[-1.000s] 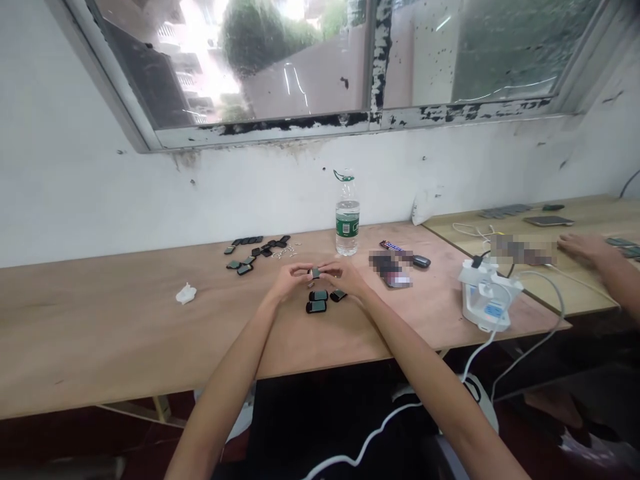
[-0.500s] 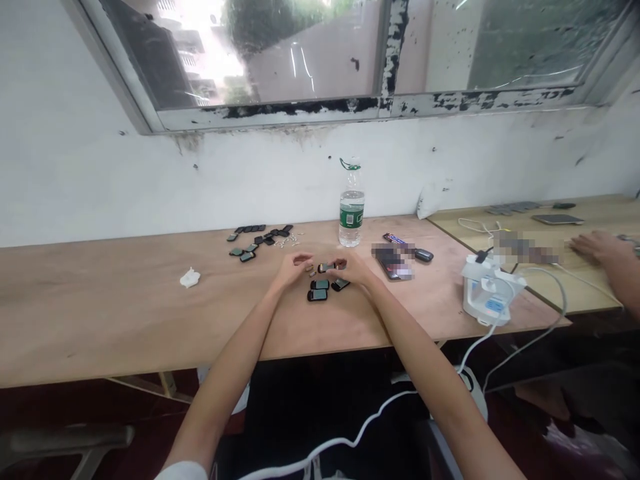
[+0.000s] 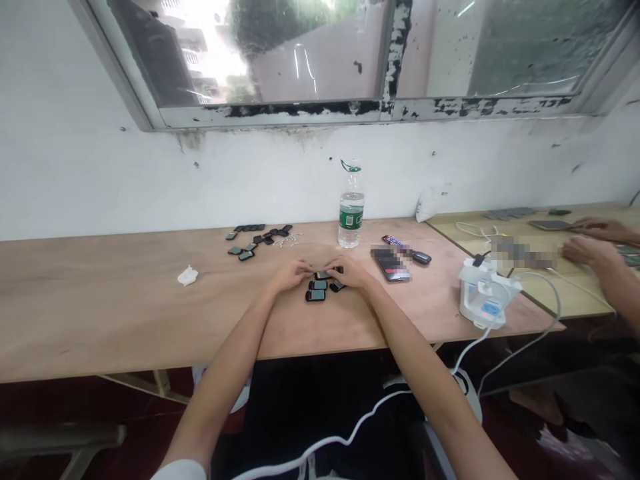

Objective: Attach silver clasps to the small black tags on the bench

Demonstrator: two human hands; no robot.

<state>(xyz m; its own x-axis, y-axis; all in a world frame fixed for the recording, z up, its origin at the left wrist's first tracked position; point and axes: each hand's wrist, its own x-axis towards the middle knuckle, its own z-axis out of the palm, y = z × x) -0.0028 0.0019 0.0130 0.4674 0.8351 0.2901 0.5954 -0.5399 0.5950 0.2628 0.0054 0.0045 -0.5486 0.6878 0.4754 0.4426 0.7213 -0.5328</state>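
Note:
Both of my hands meet over the middle of the wooden table [image 3: 100, 313]. My left hand [image 3: 291, 274] and my right hand [image 3: 350, 273] pinch a small dark flat part [image 3: 324, 274] between their fingertips, just above the tabletop. Right below the hands lie a few more small black parts [image 3: 316, 294] with greyish faces. A larger scatter of the same black parts [image 3: 255, 240] sits further back on the left, beside some tiny light pieces [image 3: 287, 241].
A water bottle [image 3: 351, 208] stands behind my hands. A phone [image 3: 390, 263], a snack bar [image 3: 395, 241] and a dark fob [image 3: 421, 257] lie to the right. A white device [image 3: 485, 297] with cables sits near the table edge. Another person's hands [image 3: 590, 248] work on the adjoining table. A crumpled white scrap [image 3: 187, 275] lies left.
My hands parted briefly, then came back together lower over the parts on the table. The other person's second hand has come into view on the right.

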